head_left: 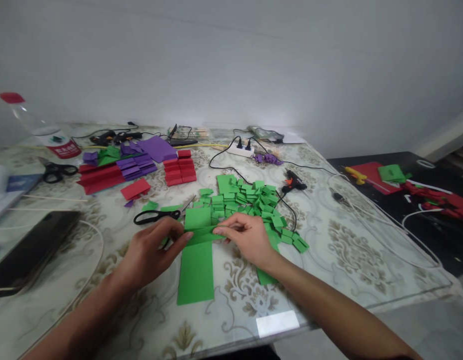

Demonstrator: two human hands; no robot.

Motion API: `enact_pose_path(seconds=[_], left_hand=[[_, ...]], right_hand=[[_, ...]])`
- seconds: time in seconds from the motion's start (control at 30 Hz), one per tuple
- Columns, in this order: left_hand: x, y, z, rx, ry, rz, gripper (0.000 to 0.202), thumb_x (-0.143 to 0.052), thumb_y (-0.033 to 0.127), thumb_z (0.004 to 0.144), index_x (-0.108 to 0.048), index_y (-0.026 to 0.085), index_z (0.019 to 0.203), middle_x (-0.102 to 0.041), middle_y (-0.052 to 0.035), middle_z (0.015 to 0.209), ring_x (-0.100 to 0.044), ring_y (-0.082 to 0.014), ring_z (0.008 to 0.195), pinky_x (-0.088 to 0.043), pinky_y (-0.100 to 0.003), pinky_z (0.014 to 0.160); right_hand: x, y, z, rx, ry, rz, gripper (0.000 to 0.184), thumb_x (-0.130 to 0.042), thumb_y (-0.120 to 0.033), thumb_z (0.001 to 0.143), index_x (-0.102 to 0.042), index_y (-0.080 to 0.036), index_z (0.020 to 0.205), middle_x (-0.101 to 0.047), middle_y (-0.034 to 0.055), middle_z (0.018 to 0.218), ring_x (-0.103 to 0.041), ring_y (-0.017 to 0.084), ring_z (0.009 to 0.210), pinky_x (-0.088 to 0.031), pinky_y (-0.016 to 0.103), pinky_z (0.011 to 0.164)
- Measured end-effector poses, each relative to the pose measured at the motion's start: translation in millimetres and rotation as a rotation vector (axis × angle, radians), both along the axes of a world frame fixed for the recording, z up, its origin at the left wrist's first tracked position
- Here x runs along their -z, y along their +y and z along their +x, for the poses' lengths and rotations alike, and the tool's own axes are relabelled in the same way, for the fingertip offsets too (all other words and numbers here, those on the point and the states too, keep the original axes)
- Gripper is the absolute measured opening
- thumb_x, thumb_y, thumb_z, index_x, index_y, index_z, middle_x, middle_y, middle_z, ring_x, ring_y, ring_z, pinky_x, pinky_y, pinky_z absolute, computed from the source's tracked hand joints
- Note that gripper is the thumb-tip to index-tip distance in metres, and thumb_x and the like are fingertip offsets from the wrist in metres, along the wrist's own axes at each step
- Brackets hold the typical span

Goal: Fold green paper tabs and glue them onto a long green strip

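Note:
Between my two hands is a narrow folded green paper strip [204,236], held across a longer green paper piece [196,275] lying flat on the table. My left hand [151,252] pinches the strip's left end with thumb and forefinger. At its right end, my right hand [246,237] grips it the same way. Black-handled scissors [158,216] lie just beyond my left hand, blades partly over the green paper. A heap of small folded green paper pieces [250,197] spreads beyond and right of my right hand.
A phone [34,250] and a white cable lie at left, near a bottle [53,132] and other scissors [56,170]. Red paper [179,167] and purple paper [156,148] sit farther back. A glue gun [292,182] is corded toward a power strip [241,147].

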State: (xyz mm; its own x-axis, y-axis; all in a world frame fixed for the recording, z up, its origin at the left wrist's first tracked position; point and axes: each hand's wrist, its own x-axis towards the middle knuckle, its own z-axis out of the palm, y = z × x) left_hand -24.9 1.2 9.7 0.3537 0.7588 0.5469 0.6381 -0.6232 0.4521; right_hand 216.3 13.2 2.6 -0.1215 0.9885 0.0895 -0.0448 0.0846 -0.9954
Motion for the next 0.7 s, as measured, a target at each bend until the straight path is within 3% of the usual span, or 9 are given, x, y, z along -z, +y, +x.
enact_pose_path(seconds=[0.2, 0.37, 0.57, 0.7], left_hand=[[3.4, -1.2, 1.3, -0.047, -0.088, -0.114, 0.010, -0.067, 0.030, 0.094, -0.064, 0.020, 0.094, -0.072, 0.0023, 0.078, -0.068, -0.0121, 0.063, -0.051, -0.020, 0.059], [-1.9, -3.2, 7.9, 0.042, -0.103, -0.139, 0.008, -0.067, 0.026, 0.095, -0.070, 0.022, 0.101, -0.077, 0.0007, 0.090, -0.073, -0.0144, 0.079, -0.055, -0.021, 0.072], [-3.8, -7.4, 12.5, 0.053, -0.210, -0.441, 0.009, -0.066, 0.029, 0.095, -0.070, 0.022, 0.097, -0.072, 0.0013, 0.080, -0.069, -0.0137, 0.072, -0.053, -0.021, 0.064], [-3.4, -11.7, 17.8, 0.130, -0.298, -0.575, 0.010, -0.067, 0.028, 0.092, -0.064, 0.021, 0.098, -0.070, -0.0003, 0.083, -0.068, -0.0149, 0.075, -0.055, -0.024, 0.069]], right_hand=[[-1.6, -0.3, -0.2, 0.000, 0.002, -0.005, 0.026, -0.091, -0.041, 0.067, -0.076, -0.020, 0.070, -0.076, 0.0013, 0.064, -0.065, 0.014, 0.050, -0.058, 0.026, 0.052], [-1.6, -5.3, -3.9, -0.043, -0.004, -0.007, 0.024, -0.092, -0.038, 0.068, -0.076, -0.020, 0.070, -0.074, 0.0001, 0.063, -0.066, 0.013, 0.052, -0.058, 0.024, 0.054], [-3.2, -6.1, -7.7, -0.032, 0.101, -0.063, 0.029, -0.091, -0.037, 0.067, -0.073, -0.019, 0.079, -0.072, -0.0021, 0.066, -0.065, 0.012, 0.054, -0.058, 0.023, 0.053], [-4.1, -6.2, -8.4, -0.009, 0.118, -0.051, 0.032, -0.091, -0.036, 0.068, -0.068, -0.020, 0.084, -0.072, -0.0033, 0.066, -0.066, 0.012, 0.056, -0.058, 0.023, 0.054]])
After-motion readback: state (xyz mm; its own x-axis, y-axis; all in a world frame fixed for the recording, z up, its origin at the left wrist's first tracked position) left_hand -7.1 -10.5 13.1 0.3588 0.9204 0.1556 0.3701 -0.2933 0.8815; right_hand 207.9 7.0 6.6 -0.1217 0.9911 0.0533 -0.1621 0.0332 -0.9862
